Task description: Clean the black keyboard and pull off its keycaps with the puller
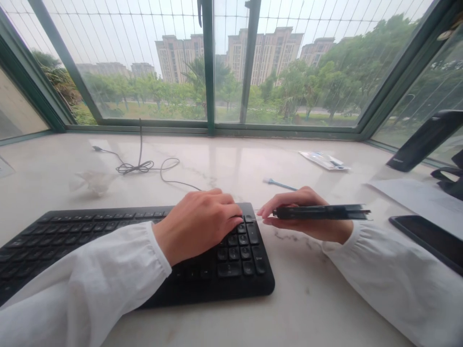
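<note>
A black keyboard point(202, 289) lies across the left and middle of the white counter point(318, 308). Over its number pad is my left hand point(202, 221), fingers bent and closed together, thumb and fingertips touching the upper keys. Anything pinched there is hidden. Just right of the keyboard, my right hand point(307, 230) is closed around a slim black tool point(318, 212) lying nearly level. A thin, pale tip at its left end reaches the keyboard's right edge. The tool's kind is unclear, and its right end is blurred.
Behind the keyboard lie a coiled black cable point(135, 167) and crumpled clear plastic point(96, 182). A small blue brush point(280, 184) and a flat packet point(323, 161) lie beyond my right hand. At right are a phone point(427, 236), white paper point(415, 197) and an upright black object point(423, 140).
</note>
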Tool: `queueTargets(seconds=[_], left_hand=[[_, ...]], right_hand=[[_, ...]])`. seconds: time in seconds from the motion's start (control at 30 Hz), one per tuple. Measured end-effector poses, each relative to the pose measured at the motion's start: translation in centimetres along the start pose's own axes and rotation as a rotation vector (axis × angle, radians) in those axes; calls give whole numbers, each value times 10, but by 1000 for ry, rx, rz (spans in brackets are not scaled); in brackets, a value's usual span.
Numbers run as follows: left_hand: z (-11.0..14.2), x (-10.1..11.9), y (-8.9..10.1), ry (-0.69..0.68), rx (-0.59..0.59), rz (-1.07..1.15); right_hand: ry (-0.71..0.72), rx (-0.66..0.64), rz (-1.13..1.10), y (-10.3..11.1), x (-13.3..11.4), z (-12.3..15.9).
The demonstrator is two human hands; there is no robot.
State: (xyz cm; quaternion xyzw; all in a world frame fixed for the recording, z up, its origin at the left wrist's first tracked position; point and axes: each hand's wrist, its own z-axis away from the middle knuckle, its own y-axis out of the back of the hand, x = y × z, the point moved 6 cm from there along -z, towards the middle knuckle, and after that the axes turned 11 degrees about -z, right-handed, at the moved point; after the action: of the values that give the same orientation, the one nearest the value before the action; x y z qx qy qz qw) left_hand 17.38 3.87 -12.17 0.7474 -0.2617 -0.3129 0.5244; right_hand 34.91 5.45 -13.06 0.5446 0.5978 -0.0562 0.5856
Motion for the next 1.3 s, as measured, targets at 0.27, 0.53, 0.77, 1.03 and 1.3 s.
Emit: queueTargets(seconds=[0.27,0.53,0.77,1.03,1.3], left_hand=[[-7,3,5,-38,108,137],[-11,11,7,-61,162,159],[-10,6,5,9,133,242],[-12,0,-1,130,53,360],[-10,-9,-9,147,-40,242]], right_hand=[[44,-14,-154,-4,7,1],[61,-38,-158,-4,0,-1],[-13,-68,-134,-4,-11,-8],[-66,161,-230,-4,-2,-13],[-317,361,-565,-9,29,-17]])
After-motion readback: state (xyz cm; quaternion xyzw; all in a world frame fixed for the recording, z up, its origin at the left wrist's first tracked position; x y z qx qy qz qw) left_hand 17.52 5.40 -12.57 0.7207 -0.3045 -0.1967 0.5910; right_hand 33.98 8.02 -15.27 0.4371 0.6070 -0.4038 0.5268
